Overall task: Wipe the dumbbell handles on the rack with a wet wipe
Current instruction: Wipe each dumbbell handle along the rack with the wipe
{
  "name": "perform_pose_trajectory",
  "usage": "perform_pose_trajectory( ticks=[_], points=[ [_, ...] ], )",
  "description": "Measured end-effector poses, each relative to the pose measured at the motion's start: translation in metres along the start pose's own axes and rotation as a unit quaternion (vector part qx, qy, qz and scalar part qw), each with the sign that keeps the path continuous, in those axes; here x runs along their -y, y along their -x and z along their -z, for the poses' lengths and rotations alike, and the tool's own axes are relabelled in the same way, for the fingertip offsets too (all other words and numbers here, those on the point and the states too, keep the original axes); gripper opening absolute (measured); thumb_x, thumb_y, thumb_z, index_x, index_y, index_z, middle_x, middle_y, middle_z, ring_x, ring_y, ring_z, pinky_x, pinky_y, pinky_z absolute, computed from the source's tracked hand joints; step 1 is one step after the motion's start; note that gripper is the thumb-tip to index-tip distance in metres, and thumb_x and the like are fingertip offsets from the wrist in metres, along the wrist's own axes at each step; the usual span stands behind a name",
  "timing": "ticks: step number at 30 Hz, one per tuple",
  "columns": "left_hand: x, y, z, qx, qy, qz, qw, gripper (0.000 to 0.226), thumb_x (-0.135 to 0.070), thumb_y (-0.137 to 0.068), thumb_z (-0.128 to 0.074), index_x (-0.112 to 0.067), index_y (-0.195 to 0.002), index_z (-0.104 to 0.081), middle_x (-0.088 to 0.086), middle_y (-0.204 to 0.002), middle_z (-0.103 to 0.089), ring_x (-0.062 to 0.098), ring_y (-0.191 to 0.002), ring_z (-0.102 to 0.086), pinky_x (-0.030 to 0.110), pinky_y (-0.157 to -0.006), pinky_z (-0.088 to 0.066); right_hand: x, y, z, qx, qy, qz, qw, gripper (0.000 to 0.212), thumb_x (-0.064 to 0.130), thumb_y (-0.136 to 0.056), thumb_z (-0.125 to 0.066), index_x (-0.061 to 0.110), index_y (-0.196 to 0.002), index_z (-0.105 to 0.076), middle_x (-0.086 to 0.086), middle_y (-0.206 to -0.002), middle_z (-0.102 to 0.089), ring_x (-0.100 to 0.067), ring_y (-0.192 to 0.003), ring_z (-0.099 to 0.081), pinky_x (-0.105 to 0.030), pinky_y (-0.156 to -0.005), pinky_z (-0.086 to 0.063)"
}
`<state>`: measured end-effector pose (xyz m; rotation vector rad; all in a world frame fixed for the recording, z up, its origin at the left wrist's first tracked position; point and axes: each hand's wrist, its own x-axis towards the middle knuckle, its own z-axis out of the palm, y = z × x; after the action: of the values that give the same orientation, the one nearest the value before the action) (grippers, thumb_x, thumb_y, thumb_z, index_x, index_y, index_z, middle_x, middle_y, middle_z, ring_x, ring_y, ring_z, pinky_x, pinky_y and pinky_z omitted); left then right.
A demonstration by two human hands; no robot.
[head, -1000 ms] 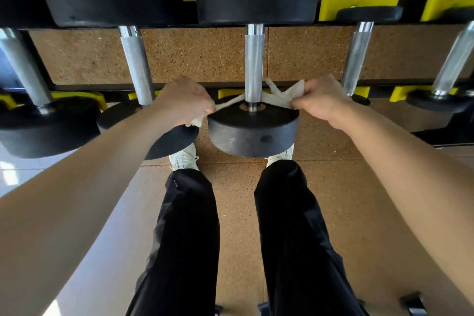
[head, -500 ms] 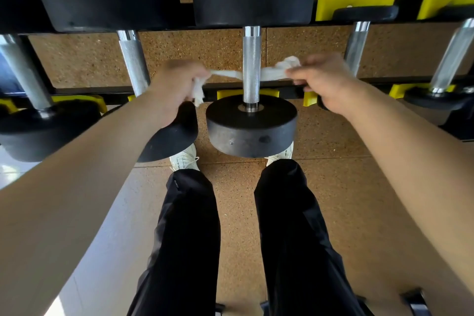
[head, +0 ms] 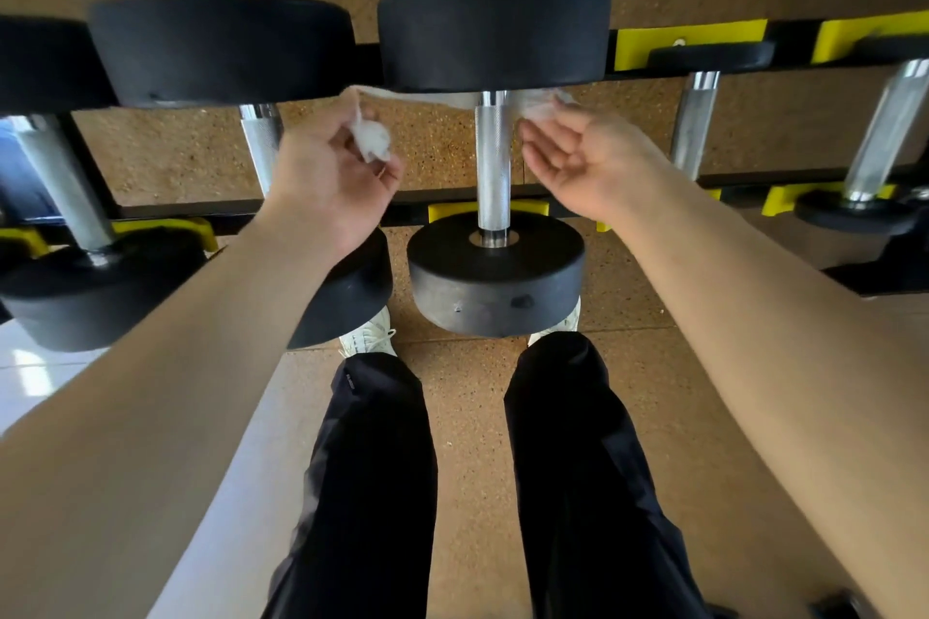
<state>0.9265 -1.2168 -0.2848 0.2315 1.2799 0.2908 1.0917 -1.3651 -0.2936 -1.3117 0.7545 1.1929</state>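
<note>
Thin white wet wipe point(head: 427, 97) looped behind knurled chrome dumbbell handle point(head: 492, 156) at far end; left hand point(head: 337, 176) clenched on its bunched tail, right hand point(head: 578, 156) apparently slack; limp, light, best pinched at both ends

Both arms are bare all the way, no sleeves, no watch or rings on the left hand point(head: 334, 181) or right hand point(head: 583, 161). Loose black trousers point(head: 382, 483) with a tiny white marking near the left cuff, plus off-white lace-up sneakers point(head: 369, 334).
</note>
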Motion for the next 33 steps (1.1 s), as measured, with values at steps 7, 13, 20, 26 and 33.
perform_pose_trajectory(
  ticks=[7, 13, 20, 26, 33],
  points=[
    [0.009, -0.004, 0.003, -0.030, -0.217, 0.002, 0.976, 0.020, -0.024, -0.089, -0.074, -0.015, -0.107, -0.073, 0.004, -0.107, -0.062, 0.016, -0.090, -0.055, 0.023, -0.069, -0.051, 0.018, 0.008, 0.024, -0.056, -0.108, 0.048, 0.991, 0.024, 0.009, -0.091, -0.066, 0.010, -0.114, -0.065, -0.004, -0.096, -0.075, -0.020, -0.098, -0.072, -0.036, -0.090, -0.056],
    [0.024, -0.002, 0.003, 0.000, -0.292, -0.004, 0.956, 0.008, -0.020, -0.094, -0.069, -0.021, -0.100, -0.073, -0.002, -0.090, -0.070, 0.008, -0.074, -0.059, 0.022, -0.068, -0.049, 0.016, 0.021, 0.041, -0.049, -0.143, 0.099, 0.983, 0.026, 0.010, -0.096, -0.060, 0.010, -0.121, -0.060, -0.007, -0.109, -0.076, -0.022, -0.106, -0.071, -0.041, -0.100, -0.052],
    [0.022, 0.029, 0.015, 0.025, -0.414, -0.107, 0.904, 0.016, -0.021, -0.094, -0.068, -0.029, -0.108, -0.073, -0.008, -0.105, -0.074, 0.010, -0.093, -0.067, 0.029, -0.083, -0.049, 0.015, 0.054, 0.027, 0.078, 0.063, 0.156, 0.983, 0.023, 0.018, -0.102, -0.051, 0.006, -0.121, -0.056, -0.007, -0.110, -0.070, -0.025, -0.112, -0.068, -0.042, -0.105, -0.050],
    [0.032, 0.069, -0.029, 0.215, -0.505, -0.178, 0.817, 0.054, -0.017, -0.085, -0.079, -0.033, -0.132, -0.058, -0.016, -0.124, -0.061, 0.004, -0.102, -0.065, 0.026, -0.092, -0.054, 0.012, 0.095, 0.009, 0.174, 0.158, 0.150, 0.960, 0.022, 0.014, -0.105, -0.043, 0.015, -0.117, -0.062, -0.008, -0.119, -0.068, -0.023, -0.109, -0.066, -0.035, -0.089, -0.056],
    [0.009, 0.096, -0.007, 0.215, -0.538, -0.140, 0.803, 0.015, -0.026, -0.088, -0.076, -0.030, -0.102, -0.072, -0.008, -0.107, -0.071, 0.008, -0.103, -0.064, 0.034, -0.099, -0.052, 0.013, 0.112, -0.017, 0.165, 0.119, 0.139, 0.969, 0.016, 0.019, -0.104, -0.048, 0.016, -0.113, -0.062, -0.006, -0.110, -0.068, -0.022, -0.105, -0.068, -0.036, -0.088, -0.056]
  ],
)
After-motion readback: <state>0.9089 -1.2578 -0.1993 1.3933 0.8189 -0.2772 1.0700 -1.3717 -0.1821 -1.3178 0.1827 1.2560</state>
